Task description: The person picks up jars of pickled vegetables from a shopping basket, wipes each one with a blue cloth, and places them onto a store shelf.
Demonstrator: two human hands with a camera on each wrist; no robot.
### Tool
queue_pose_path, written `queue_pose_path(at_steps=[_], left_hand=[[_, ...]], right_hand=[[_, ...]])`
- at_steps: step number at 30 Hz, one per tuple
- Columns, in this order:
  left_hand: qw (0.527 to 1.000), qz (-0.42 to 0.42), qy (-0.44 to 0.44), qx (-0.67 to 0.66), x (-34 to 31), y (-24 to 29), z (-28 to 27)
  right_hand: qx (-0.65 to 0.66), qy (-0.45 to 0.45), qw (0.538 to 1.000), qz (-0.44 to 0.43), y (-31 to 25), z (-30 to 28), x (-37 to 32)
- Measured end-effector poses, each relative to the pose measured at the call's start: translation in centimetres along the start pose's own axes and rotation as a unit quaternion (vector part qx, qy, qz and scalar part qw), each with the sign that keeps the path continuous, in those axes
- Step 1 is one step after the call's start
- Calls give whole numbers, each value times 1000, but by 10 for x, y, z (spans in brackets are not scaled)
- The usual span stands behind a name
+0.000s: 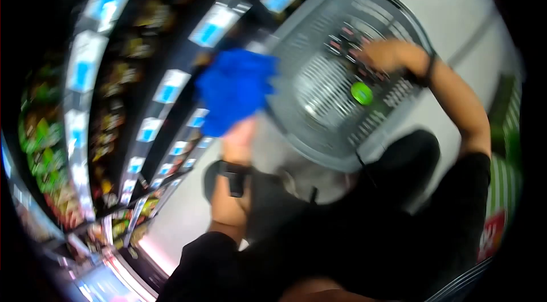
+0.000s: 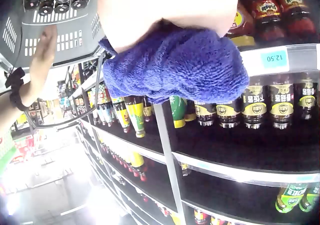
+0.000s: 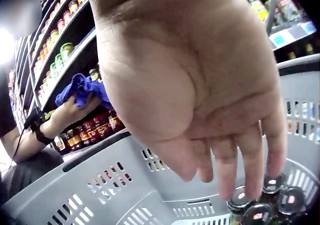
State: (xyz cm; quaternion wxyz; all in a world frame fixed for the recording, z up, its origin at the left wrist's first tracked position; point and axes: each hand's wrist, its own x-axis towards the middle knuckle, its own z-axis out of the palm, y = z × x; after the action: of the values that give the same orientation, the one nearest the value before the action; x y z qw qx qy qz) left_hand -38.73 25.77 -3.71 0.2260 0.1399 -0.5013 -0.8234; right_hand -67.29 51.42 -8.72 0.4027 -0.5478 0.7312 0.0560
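Note:
My left hand (image 1: 242, 134) grips a bunched blue cloth (image 1: 236, 88) close to the shelf front. The cloth (image 2: 175, 67) hangs in folds beneath that hand in the left wrist view. My right hand (image 1: 384, 54) reaches into a grey plastic basket (image 1: 327, 154) with slotted walls. Its fingers (image 3: 227, 170) extend loosely, and the fingertips overlap several dark-lidded jars (image 3: 257, 212) in the right wrist view. A round green lid (image 1: 362, 93) shows beside the dark jars in the basket.
Store shelves with price labels (image 1: 208, 27) run along the left. Dark bottles with black-and-gold labels (image 2: 254, 107) stand near the cloth, and jars with red labels (image 2: 265, 10) are on another shelf. My knee (image 1: 413, 156) is beside the basket on the pale floor.

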Motion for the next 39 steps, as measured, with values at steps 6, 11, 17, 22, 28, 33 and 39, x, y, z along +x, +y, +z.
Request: queue_pose_path(at_steps=[6, 11, 17, 22, 28, 33, 39], left_hand=[[996, 59, 10, 64, 16, -4, 4], [998, 17, -28, -60, 28, 4, 9], [916, -110, -73, -379, 43, -1, -30], [947, -99, -123, -278, 42, 20, -16], [861, -125, -130, -475, 38, 24, -22], [882, -59, -90, -459, 45, 10, -44], [924, -50, -53, -375, 37, 24, -44]], right_hand=[[20, 75, 994, 73, 21, 14, 18], [-124, 91, 987, -53, 11, 81, 70], [-315, -117, 942, -11, -21, 162, 133], [-395, -248, 873, 141, 20, 260, 209], [-357, -52, 929, 86, 13, 222, 203], [-316, -75, 945, 24, -5, 203, 174], [-15, -289, 957, 21, -60, 86, 126]])
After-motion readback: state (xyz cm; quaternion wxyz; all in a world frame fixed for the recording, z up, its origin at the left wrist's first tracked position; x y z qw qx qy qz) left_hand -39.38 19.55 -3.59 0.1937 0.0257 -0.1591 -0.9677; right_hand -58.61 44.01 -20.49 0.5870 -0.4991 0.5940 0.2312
